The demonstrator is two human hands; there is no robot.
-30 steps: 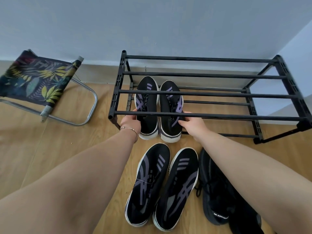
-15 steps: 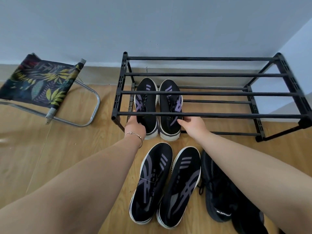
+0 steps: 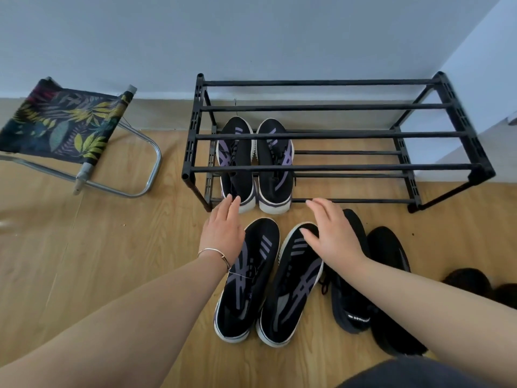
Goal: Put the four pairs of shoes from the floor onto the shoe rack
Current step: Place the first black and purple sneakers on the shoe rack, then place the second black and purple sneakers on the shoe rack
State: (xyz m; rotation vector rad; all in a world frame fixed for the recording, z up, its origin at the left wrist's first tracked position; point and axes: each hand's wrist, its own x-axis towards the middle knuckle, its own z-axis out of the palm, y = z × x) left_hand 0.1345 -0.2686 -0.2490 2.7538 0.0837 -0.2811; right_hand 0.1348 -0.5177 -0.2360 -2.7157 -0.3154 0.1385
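Both hands have let go of the first black-and-purple pair (image 3: 256,166), now parked on the shoe rack (image 3: 335,168) lower tier; left hand (image 3: 223,231) and right hand (image 3: 334,236) hover empty, fingers spread, over the second pair (image 3: 268,281), likely next.

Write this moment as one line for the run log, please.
hands: open, empty | rack: one pair | floor: purple pair, black pair
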